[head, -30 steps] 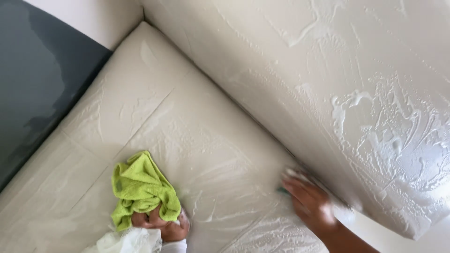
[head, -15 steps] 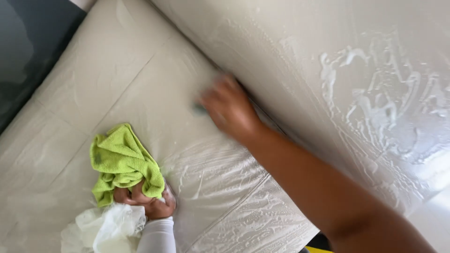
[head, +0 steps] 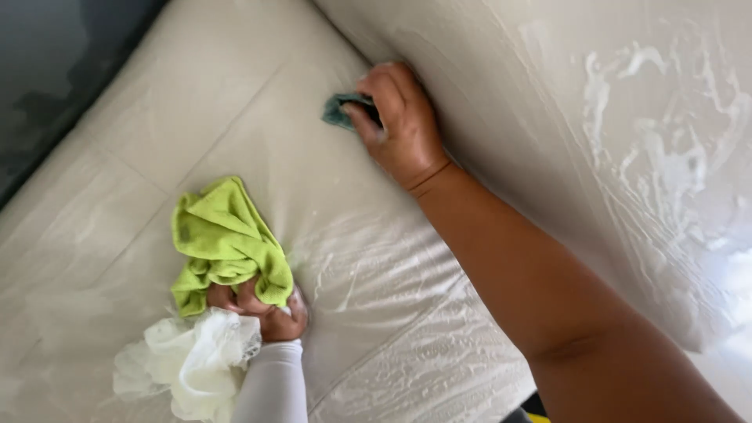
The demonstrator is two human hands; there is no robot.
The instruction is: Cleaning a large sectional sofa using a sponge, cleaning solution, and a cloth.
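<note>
My right hand (head: 399,125) presses a small teal sponge (head: 338,111) into the crease between the cream sofa seat (head: 235,110) and the soapy backrest (head: 627,157). My left hand (head: 262,309), in a white sleeve, rests on the seat and clutches a lime-green cloth (head: 223,239). A bunch of white lacy fabric (head: 192,364) sits against that hand; whether the hand holds it I cannot tell. White foam streaks cover the seat in front of my right arm and much of the backrest.
A dark floor (head: 55,70) lies beyond the seat's far left edge. A seam (head: 196,157) runs across the seat cushion.
My right hand has slid with the sponge along the crease from the lower right toward the upper left. The left hand stays put on the green cloth.
</note>
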